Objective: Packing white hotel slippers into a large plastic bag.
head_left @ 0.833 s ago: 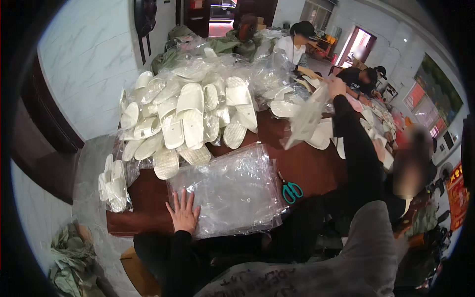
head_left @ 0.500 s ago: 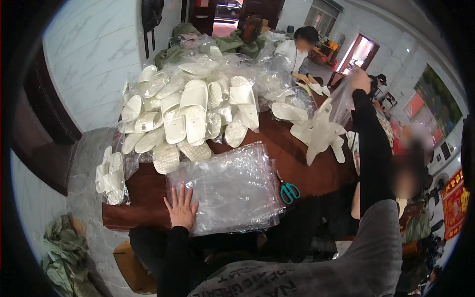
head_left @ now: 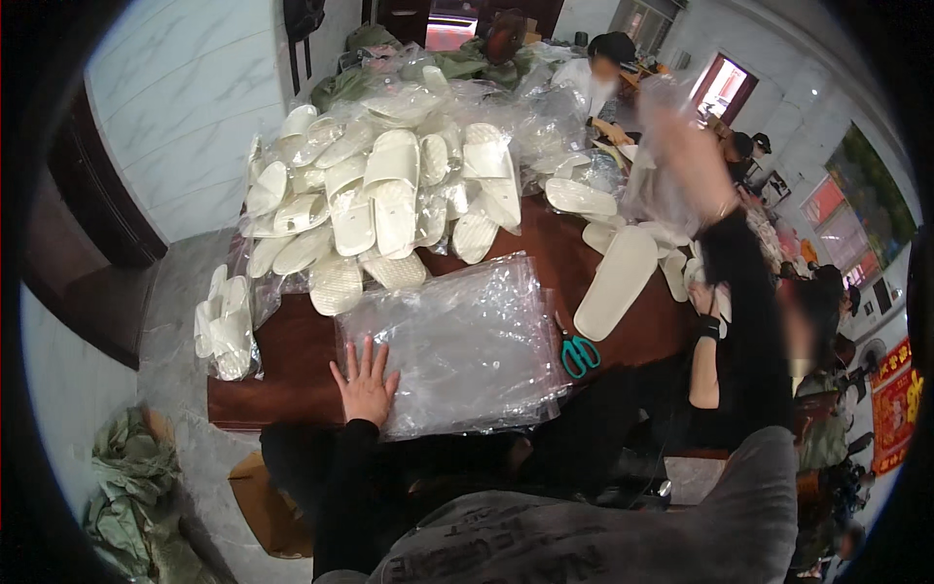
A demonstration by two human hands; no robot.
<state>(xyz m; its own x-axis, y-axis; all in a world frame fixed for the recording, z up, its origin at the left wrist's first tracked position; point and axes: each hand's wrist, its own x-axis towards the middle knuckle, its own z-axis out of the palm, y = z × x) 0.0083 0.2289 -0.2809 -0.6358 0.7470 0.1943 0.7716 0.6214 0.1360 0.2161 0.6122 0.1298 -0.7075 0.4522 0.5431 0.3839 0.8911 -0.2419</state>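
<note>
My left hand [head_left: 366, 389] lies flat, fingers spread, on the left edge of a stack of clear plastic bags [head_left: 457, 350] on the brown table. My right arm reaches far out to the right. My right hand [head_left: 693, 161] is smeared by motion, with a thin clear bag [head_left: 647, 180] at its fingers and hanging beside it. Below the bag a cream slipper [head_left: 618, 282] rests on the table, sole showing, with other slippers partly behind it. Teal-handled scissors [head_left: 580, 356] lie right of the stack.
A large heap of bagged cream slippers [head_left: 394, 195] covers the far left of the table [head_left: 282, 370]. Another person's hand [head_left: 708, 300] is close under my right arm. Across the table a person in a cap [head_left: 584, 83] works. A cardboard box [head_left: 268, 506] stands below the table's front edge.
My right hand has moved forward and slightly left with the bag. The slipper now lies plainly on the table below it, and another person's hand has come into view. My left hand stays on the stack.
</note>
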